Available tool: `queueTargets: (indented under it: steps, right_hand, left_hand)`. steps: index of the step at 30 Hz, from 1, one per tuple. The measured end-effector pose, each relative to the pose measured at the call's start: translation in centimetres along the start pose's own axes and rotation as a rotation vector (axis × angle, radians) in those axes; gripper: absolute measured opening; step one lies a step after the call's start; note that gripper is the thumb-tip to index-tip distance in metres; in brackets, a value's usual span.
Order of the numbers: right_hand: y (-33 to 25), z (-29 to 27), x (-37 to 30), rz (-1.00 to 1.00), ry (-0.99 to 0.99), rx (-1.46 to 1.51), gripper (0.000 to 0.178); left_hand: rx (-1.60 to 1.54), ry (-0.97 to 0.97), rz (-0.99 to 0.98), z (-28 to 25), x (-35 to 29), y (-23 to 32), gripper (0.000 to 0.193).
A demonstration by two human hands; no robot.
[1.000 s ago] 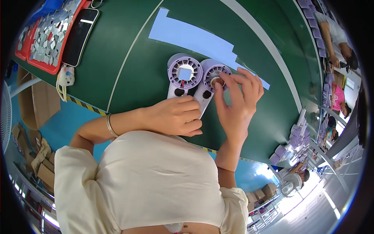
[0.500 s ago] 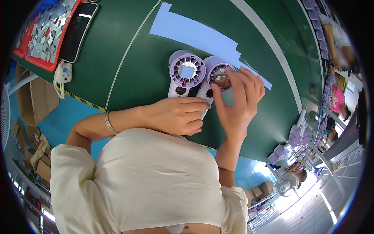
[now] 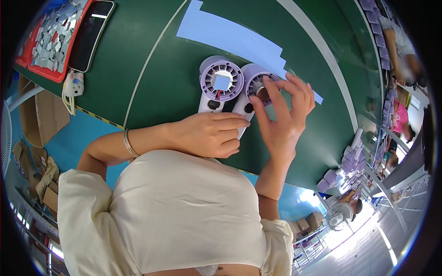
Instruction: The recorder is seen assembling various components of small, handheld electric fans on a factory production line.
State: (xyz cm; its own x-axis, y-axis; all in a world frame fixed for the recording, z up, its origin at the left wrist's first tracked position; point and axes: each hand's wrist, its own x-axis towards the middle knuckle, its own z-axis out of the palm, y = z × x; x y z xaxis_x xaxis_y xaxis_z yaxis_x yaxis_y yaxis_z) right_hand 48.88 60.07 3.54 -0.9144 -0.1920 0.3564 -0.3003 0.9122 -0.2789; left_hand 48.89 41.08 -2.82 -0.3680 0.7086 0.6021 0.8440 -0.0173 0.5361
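Observation:
Two purple-and-white handheld fans lie side by side on the green table, their round heads facing up. The left fan (image 3: 205,87) has a pale blue square in its centre and red wires below that. My left hand (image 3: 211,134) holds the white handle of the right fan (image 3: 251,73), its fingertips near the dark oval on the handle. Over that fan's head, my right hand (image 3: 286,120) pinches a shiny round metal disc (image 3: 263,94) between thumb and index finger. The disc sits tilted at the middle of the ring; the other fingers are raised.
Beyond the fans lies a strip of light blue sheet (image 3: 230,39). At the far left are a red tray (image 3: 64,73) of small silvery pieces, a phone (image 3: 90,39) and a plush charm (image 3: 73,85). Purple parts (image 3: 352,158) are heaped at the right edge; people sit farther right.
My right hand has shifted slightly right, and the metal disc under its fingers looks more tilted. My left hand stays on the handle.

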Motion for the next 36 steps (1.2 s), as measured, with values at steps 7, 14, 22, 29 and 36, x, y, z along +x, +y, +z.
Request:
queueTargets:
  steps: [7,14,22,29,36]
  right_hand:
    - [0.0,0.4,0.0,0.008,0.031,0.021,0.036]
    - [0.1,-0.4,1.2,0.06,-0.001,0.067,0.035]
    - [1.0,0.0,1.4,0.167,-0.115,0.366,0.035]
    - [0.6,0.8,0.0,0.171,-0.022,0.366,0.032]
    - [0.9,1.2,-0.6,0.129,0.062,0.337,0.035]
  left_hand:
    - [0.004,0.012,0.0,0.3,-0.2,0.1,0.019]
    - [0.021,0.002,-0.009,0.6,-0.3,0.3,0.018]
    - [-0.008,0.028,-0.043,0.1,-0.4,0.2,0.016]
    - [0.007,0.038,-0.063,0.1,-0.6,0.3,0.016]
    - [0.017,0.046,-0.079,-0.4,-0.4,0.4,0.015]
